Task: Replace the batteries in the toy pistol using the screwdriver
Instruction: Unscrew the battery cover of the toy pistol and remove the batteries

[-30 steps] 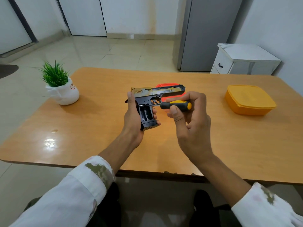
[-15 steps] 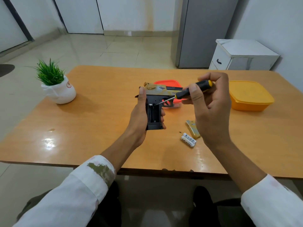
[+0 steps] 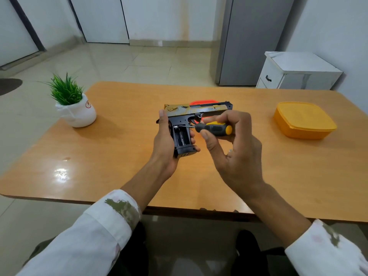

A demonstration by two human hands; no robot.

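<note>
- Red item (image 3: 203, 102): largely hidden behind the toy pistol (image 3: 199, 110). Only its upper edge is shown, so its kind cannot be told.
- Grip compartment (image 3: 182, 136): shown open and facing the camera. Its contents are too dark to be made out.
- Sleeves: white and stained, cut off at the lower frame edge.
- Toy pistol: gold and black, held over the middle of the desk (image 3: 119, 156), barrel pointed right. Its grip is wrapped by the fingers of the left hand (image 3: 165, 144).
- Screwdriver (image 3: 217, 129): its black-and-yellow handle is pinched between thumb and fingers of the right hand (image 3: 235, 154). The shaft is held level, with the tip set at the compartment's upper end.
- Desk: glossy orange-brown wood, with a glare patch at the near left.
- Room: pale tiled floor, white walls, a tall grey unit (image 3: 253, 40) and a white cabinet (image 3: 294, 72) at the rear right.
- Potted plant (image 3: 73, 104): green tuft in a white pot, placed at the desk's far left.
- Yellow container (image 3: 304, 120): lid fitted, placed at the right, well apart from the pistol. Its contents are not seen.
</note>
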